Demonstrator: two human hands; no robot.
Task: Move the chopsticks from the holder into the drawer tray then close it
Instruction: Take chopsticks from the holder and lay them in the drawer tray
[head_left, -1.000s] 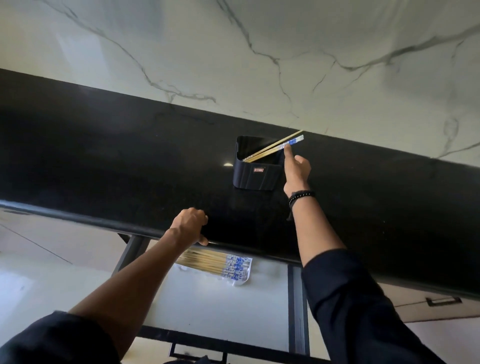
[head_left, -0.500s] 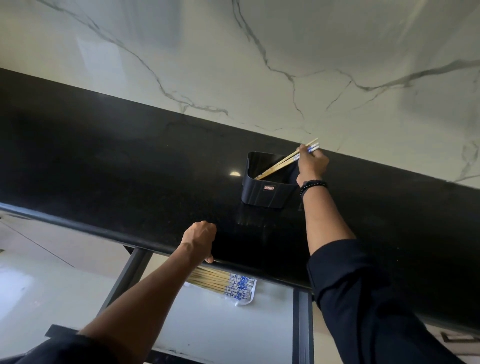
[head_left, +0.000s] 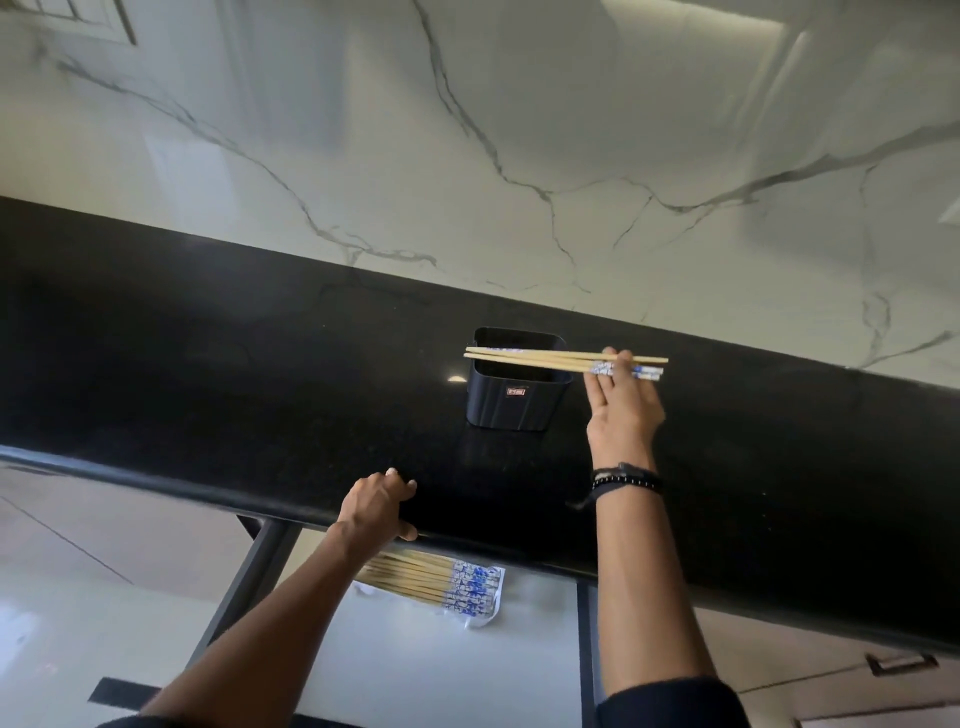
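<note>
A white marble wall (head_left: 519, 130) rises behind a black counter (head_left: 208, 364). Below the counter's front edge an open drawer (head_left: 441, 665) holds a bundle of chopsticks (head_left: 431, 579) with blue-patterned ends, lying flat on its pale tray floor. A black holder (head_left: 514, 402) stands upright on the counter. The right hand (head_left: 623, 410), fingers closed, grips a few chopsticks (head_left: 540, 358) held level across the holder's rim. The left hand (head_left: 376, 506) rests curled over the counter edge, holding nothing else.
</note>
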